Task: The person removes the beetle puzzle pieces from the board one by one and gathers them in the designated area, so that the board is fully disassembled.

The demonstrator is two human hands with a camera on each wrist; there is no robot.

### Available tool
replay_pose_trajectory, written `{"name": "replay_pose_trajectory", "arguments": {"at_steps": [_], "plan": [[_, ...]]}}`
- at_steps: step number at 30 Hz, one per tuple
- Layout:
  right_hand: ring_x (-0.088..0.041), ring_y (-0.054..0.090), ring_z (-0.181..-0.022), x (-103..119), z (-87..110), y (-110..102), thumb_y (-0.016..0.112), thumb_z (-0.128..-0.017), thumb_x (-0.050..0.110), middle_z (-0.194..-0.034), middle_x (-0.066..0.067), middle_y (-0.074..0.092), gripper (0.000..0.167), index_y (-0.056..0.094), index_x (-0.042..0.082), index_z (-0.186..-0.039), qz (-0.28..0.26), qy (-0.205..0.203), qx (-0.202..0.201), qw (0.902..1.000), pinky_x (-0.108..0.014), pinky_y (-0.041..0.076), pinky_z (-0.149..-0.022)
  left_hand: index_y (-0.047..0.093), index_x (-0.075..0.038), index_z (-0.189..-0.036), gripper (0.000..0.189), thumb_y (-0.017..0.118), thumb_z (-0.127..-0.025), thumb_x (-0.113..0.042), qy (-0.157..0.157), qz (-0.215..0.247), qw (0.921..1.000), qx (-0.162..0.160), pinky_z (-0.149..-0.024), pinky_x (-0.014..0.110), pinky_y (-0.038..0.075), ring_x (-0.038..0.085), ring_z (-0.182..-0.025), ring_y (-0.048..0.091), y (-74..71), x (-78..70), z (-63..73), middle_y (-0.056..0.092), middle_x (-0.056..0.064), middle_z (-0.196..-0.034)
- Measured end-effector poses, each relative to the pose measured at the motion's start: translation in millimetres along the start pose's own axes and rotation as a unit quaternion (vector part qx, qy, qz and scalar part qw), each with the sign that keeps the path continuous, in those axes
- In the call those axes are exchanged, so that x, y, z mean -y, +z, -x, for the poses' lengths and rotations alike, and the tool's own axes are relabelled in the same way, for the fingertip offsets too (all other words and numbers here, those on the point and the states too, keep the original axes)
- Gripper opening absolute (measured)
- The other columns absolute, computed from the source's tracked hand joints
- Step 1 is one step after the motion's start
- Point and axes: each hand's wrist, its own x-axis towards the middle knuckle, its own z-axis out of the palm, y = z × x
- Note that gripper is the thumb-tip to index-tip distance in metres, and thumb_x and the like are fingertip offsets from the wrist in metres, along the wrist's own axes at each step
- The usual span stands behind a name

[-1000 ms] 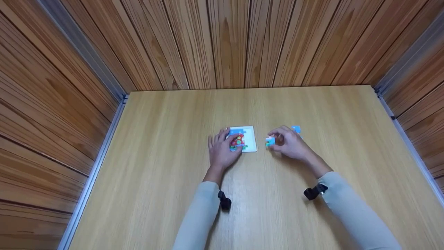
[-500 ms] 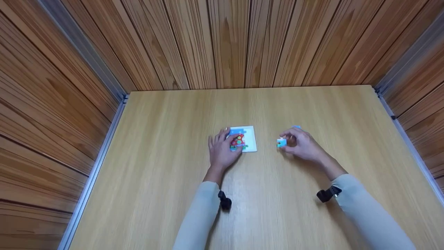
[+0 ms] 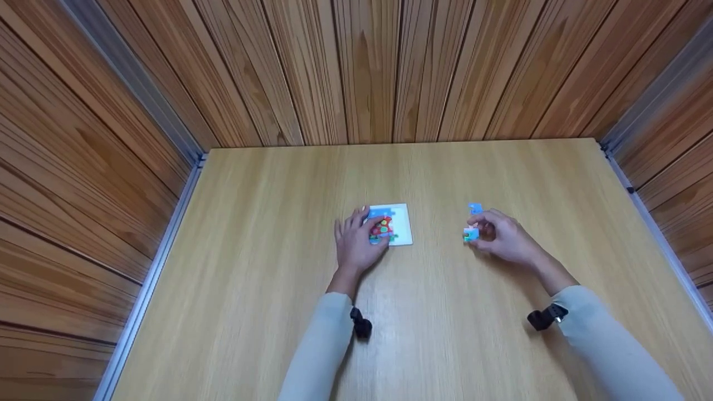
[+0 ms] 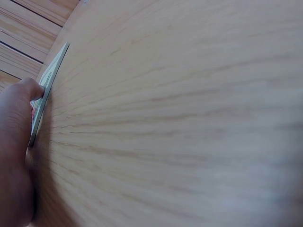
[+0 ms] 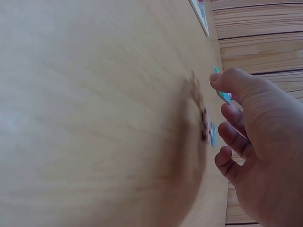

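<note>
A white square jigsaw board [image 3: 402, 228] lies mid-table, with blue, red and green pieces filling its left part. My left hand [image 3: 358, 240] rests on that left part, its fingers spread and covering some of the picture. In the left wrist view the thumb [image 4: 31, 88] touches the board's edge [image 4: 43, 106]. To the right of the board, my right hand [image 3: 508, 239] pinches a blue and green jigsaw piece [image 3: 470, 234] between thumb and finger, above the table. The same jigsaw piece [image 5: 224, 96] shows edge-on in the right wrist view, the other fingers curled loosely below it.
Another blue jigsaw piece [image 3: 475, 208] lies on the table just beyond the right hand. In the right wrist view, a blurred pinkish piece [image 5: 206, 125] lies low past the fingers. Wood-panelled walls [image 3: 367, 72] enclose the table [image 3: 267, 223] at the back and sides.
My right hand has moved right, away from the board, still pinching the jigsaw piece. The loose blue piece beyond it shows more fully than half a second ago. The left hand has stayed put.
</note>
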Motion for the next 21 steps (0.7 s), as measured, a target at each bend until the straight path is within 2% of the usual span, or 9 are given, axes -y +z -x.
{"name": "replay_pose_trajectory", "arguments": {"at_steps": [11, 15, 21], "plan": [[-0.014, 0.056, -0.096, -16, 16.4, -8, 0.087, -0.095, 0.002, -0.113, -0.016, 0.069, 0.04, 0.073, 0.0, -0.132, 0.009, 0.02, 0.006, 0.9997, -0.015, 0.046, -0.078, 0.07, -0.029, -0.154, 0.058, 0.073, -0.099, -0.048, 0.003, 0.019, 0.9998, -0.003, -0.144, 0.072, 0.008, 0.037, -0.174, 0.033, 0.8, 2.6, -0.7, 0.046, 0.004, -0.182], [-0.016, 0.057, -0.097, -19, 19.0, -9, 0.087, -0.097, 0.006, -0.115, -0.017, 0.071, 0.036, 0.074, -0.001, -0.13, 0.011, 0.03, 0.019, 0.9993, -0.015, 0.046, -0.079, 0.07, -0.029, -0.154, 0.057, 0.073, -0.1, -0.048, 0.004, 0.021, 0.9998, -0.004, -0.144, 0.071, 0.008, 0.037, -0.174, 0.033, 1.0, 3.0, -1.1, 0.046, 0.004, -0.182], [-0.019, 0.058, -0.101, -20, 20.6, -11, 0.085, -0.1, 0.011, -0.12, -0.018, 0.071, 0.038, 0.074, 0.0, -0.134, 0.014, 0.041, 0.03, 0.9986, -0.014, 0.046, -0.08, 0.069, -0.03, -0.155, 0.057, 0.073, -0.101, -0.048, 0.002, 0.018, 0.9998, 0.0, -0.144, 0.071, 0.007, 0.036, -0.175, 0.032, 0.3, 1.7, -0.4, 0.044, 0.003, -0.182]]}}
